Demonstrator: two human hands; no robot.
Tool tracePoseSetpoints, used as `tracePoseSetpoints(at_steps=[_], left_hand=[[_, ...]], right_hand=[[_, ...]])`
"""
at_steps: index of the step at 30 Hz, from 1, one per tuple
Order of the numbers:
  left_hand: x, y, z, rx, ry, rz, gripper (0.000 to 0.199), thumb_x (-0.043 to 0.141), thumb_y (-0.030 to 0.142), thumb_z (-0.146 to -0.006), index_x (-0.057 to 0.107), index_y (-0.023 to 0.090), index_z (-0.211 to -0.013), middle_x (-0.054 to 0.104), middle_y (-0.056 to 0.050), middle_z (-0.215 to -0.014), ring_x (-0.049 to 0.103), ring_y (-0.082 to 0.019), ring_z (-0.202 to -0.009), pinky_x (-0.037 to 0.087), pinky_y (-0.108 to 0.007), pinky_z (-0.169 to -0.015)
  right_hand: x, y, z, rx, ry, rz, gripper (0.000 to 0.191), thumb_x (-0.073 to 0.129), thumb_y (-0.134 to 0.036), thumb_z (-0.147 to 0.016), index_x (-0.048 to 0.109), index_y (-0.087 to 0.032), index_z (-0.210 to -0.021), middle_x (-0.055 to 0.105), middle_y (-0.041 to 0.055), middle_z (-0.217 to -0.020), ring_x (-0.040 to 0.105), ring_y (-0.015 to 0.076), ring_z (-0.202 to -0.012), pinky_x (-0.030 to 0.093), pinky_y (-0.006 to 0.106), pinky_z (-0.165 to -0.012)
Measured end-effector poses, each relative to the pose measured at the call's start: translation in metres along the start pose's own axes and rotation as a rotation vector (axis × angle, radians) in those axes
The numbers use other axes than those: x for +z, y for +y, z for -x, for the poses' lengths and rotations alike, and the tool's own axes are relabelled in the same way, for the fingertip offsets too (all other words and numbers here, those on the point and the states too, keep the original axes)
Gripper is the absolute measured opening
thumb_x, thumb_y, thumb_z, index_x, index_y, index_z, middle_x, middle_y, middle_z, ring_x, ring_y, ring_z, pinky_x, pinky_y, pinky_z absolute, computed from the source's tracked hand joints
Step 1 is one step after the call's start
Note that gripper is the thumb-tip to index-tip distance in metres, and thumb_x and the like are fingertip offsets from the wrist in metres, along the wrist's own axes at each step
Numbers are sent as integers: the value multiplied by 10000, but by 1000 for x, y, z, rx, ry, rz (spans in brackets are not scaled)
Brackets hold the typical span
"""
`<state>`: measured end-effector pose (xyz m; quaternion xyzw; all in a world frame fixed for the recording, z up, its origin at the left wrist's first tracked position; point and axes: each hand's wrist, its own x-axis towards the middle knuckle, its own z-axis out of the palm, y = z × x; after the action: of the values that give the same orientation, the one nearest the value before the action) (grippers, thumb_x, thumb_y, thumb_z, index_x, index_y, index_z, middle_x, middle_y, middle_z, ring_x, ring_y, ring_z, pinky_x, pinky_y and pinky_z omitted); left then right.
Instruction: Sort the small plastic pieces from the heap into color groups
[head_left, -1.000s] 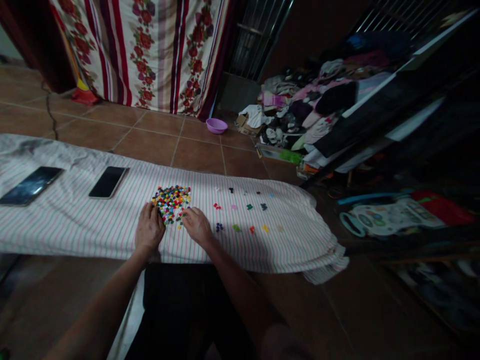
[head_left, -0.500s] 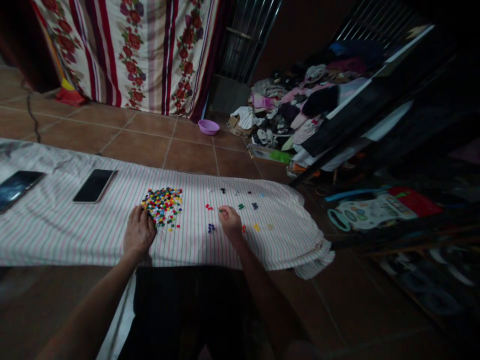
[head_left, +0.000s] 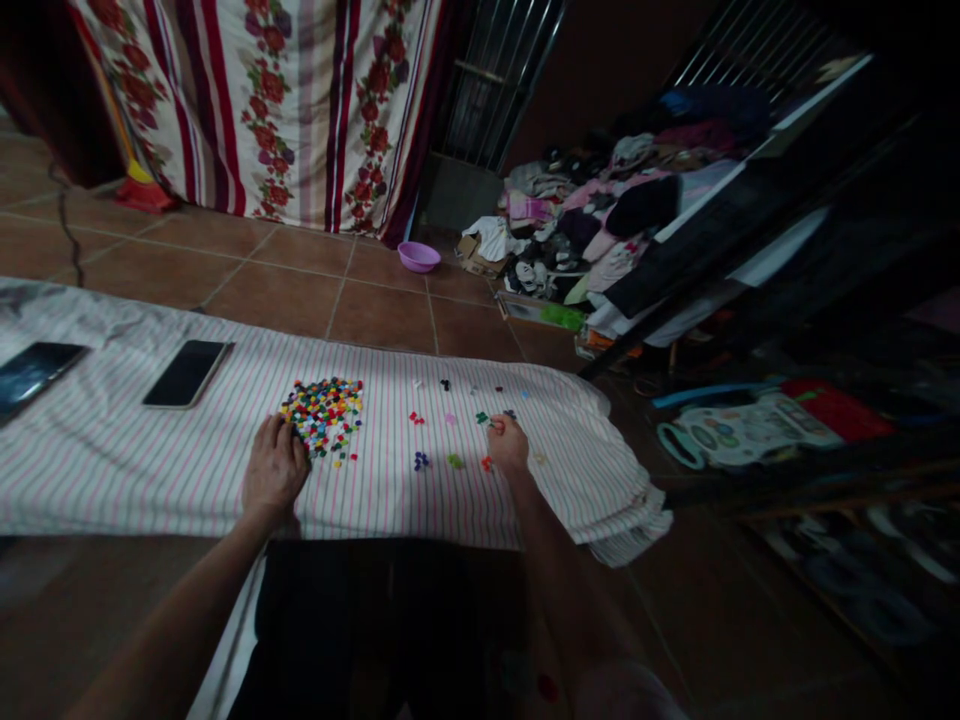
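A: Edges 1st — room round the R hand?
B: Lots to its right: striped cloth stretches to a rumpled end. Near edge crosses under the forearm, far edge lies well beyond the fingertips.
A: And to its left?
B: Tighter. Green pcs sit just beside the tips, orange pcs just nearside of them. Further left: pink pcs, lime pcs, then red pcs and dark blue pcs. After that a strip of cloth, then the mixed pile, well apart from that hand.
A: Hand itself?
B: R: fingers curled, thumb and forefinger close at the tips — can't tell if they meet or pinch a pc. L hand: palm down, fingers loosely out, tips at the pile's left edge, gripping nothing I can see.
A: What's hard to see?
B: Grey pcs — partly behind the R knuckles. Under the L palm, hidden. Phone left of the L hand is whole, but the dark device further left is cut off by the view. Everything far right of the R hand's v. dim.
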<state>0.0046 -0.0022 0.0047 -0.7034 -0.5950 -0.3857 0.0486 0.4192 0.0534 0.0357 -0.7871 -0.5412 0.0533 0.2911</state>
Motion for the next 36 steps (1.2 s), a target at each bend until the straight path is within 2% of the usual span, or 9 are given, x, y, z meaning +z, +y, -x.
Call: tracePoseSetpoints(at_steps=[5, 15, 20, 25, 28, 31, 33, 36], left_hand=[[1, -2, 1, 95, -20, -109, 150, 393, 169, -833, 543, 176, -831, 596, -171, -1079, 391, -330, -1308, 364, -590, -1087], [3, -3, 2, 86, -2, -110, 154, 392, 172, -851, 542, 173, -818, 590, -168, -1082, 395, -341, -1312, 386, -591, -1072], [7, -3, 3, 11, 13, -30, 215, 402, 188, -847, 564, 165, -986, 595, -160, -1134, 392, -331, -1327, 359, -611, -1091], [8, -1, 3, -90, 51, -20, 365, 396, 208, -865, 511, 133, -1203, 551, -188, -1251, 412, -326, -1322, 399, -582, -1076], [7, 0, 3, -105, 60, -49, 381, 370, 204, -884, 499, 106, -1229, 524, -208, -1289, 411, -323, -1326, 414, -558, -1074], [7, 0, 3, -123, 64, -42, 394, 366, 193, -881, 495, 124, -1247, 525, -196, -1301, 414, -316, -1328, 418, -561, -1070], [8, 1, 3, -135, 70, -34, 398, 369, 186, -877, 495, 131, -1250, 529, -191, -1304, 419, -312, -1326, 418, -564, -1066], [8, 1, 3, -159, 78, -29, 397, 364, 182, -876, 502, 127, -1243, 528, -195, -1308, 420, -310, -1322, 417, -563, -1061]], right_hand=[[4, -1, -7, 16, -21, -13, 253, 520, -166, -740, 673, -173, -940, 708, 60, -848, 645, 168, -782, 476, 256, -738], [9, -4, -12, -12, -12, -31, 286, 461, -101, -715, 670, -183, -892, 721, 63, -831, 656, 166, -767, 484, 251, -753], [11, -1, -10, 4, -7, -39, 322, 441, -113, -721, 682, -186, -921, 726, 62, -869, 661, 177, -828, 493, 273, -807], [9, -4, -11, -9, -8, -4, 343, 432, -127, -710, 686, -169, -935, 711, 88, -920, 637, 204, -888, 471, 311, -863], [7, -14, -10, -61, 20, -11, 334, 430, -145, -716, 686, -153, -932, 695, 114, -928, 615, 223, -897, 459, 336, -873], [8, -35, -4, -139, 46, -60, 319, 437, -163, -731, 686, -150, -930, 681, 120, -917, 604, 223, -891, 459, 339, -867], [13, -53, 7, -208, 14, -119, 295, 453, -183, -746, 688, -155, -923, 674, 110, -896, 605, 214, -859, 472, 332, -846], [29, -85, 33, -319, -113, -247, 249, 483, -219, -774, 691, -179, -905, 665, 76, -866, 603, 178, -751, 502, 303, -766]])
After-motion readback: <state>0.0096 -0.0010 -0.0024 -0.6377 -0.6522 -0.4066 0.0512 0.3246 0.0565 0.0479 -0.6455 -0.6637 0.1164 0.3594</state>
